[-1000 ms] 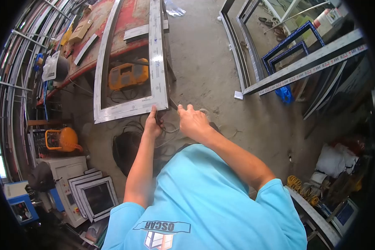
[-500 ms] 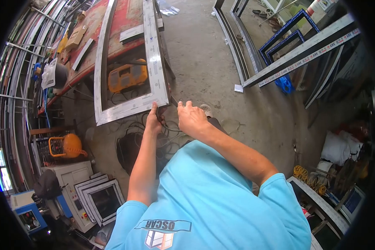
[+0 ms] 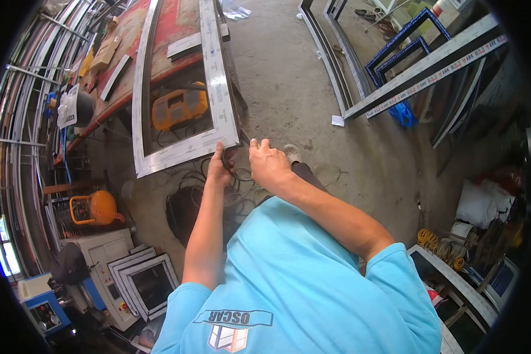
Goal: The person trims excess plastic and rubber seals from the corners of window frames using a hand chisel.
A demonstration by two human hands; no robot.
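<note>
My left hand [image 3: 219, 170] clamps the pale frame [image 3: 183, 151] (near one corner); my right hand [image 3: 269, 165] curls alongside. What that grips, I can't tell.

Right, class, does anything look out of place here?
Yes: thin, looping grey cords sprawl loosely across the grey concrete floor by the near end of the long, pale, rectangular frame; they look untidy, perhaps a trip risk.

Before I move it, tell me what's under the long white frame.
Through the opening of the frame show the red tabletop, a pale strip and, lower down, a yellow case. What lies directly beneath its bars is covered.
</note>
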